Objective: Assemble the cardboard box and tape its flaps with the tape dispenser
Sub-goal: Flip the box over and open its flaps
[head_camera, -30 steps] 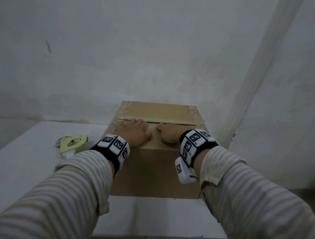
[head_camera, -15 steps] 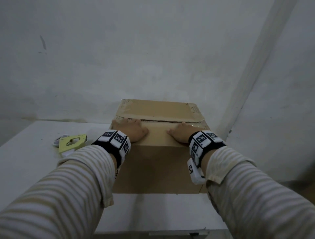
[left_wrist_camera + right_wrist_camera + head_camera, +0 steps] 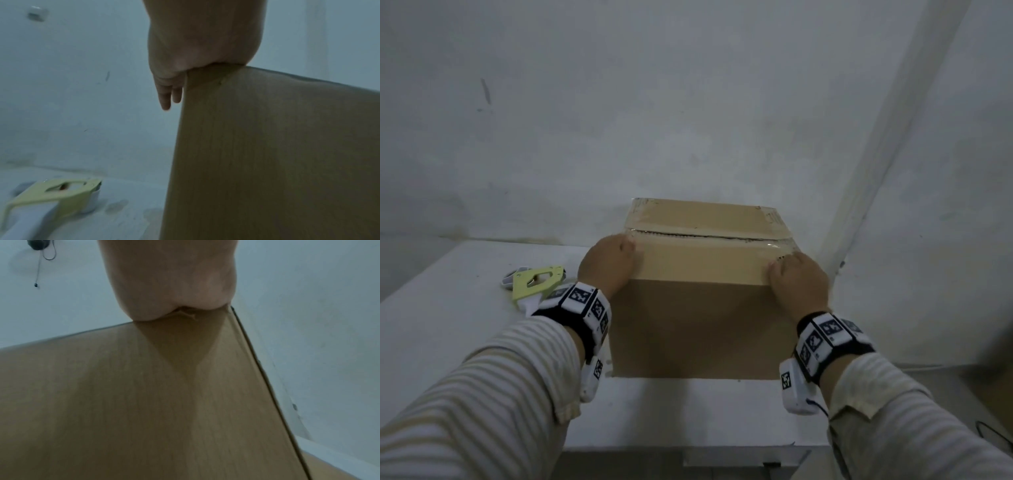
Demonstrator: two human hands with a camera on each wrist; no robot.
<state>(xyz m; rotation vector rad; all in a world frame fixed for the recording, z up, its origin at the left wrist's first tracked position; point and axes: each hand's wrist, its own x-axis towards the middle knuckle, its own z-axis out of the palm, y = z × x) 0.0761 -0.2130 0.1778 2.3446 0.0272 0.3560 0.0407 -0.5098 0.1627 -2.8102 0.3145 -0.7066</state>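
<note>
A brown cardboard box (image 3: 702, 325) stands on the white table (image 3: 448, 325), its top flaps folded down, with shiny clear tape along the seam (image 3: 705, 236). My left hand (image 3: 607, 262) lies over the top's near left corner. In the left wrist view its palm (image 3: 201, 40) rests on the box edge (image 3: 267, 154) and its fingers (image 3: 165, 95) hang straight down the left side. My right hand (image 3: 799, 282) presses flat on the near right corner; the right wrist view shows its palm (image 3: 170, 280) on the box (image 3: 144, 402), fingers hidden. The yellow-green tape dispenser (image 3: 536, 282) (image 3: 51, 194) lies left of the box, untouched.
A grey-white wall stands close behind the box, and a white pillar (image 3: 887, 171) rises to its right. The table's front edge (image 3: 688, 448) is near my body. Bare tabletop lies left of and in front of the box.
Both hands have slid apart along the near top flap, from the middle out to the left and right corners. The box and dispenser stay put.
</note>
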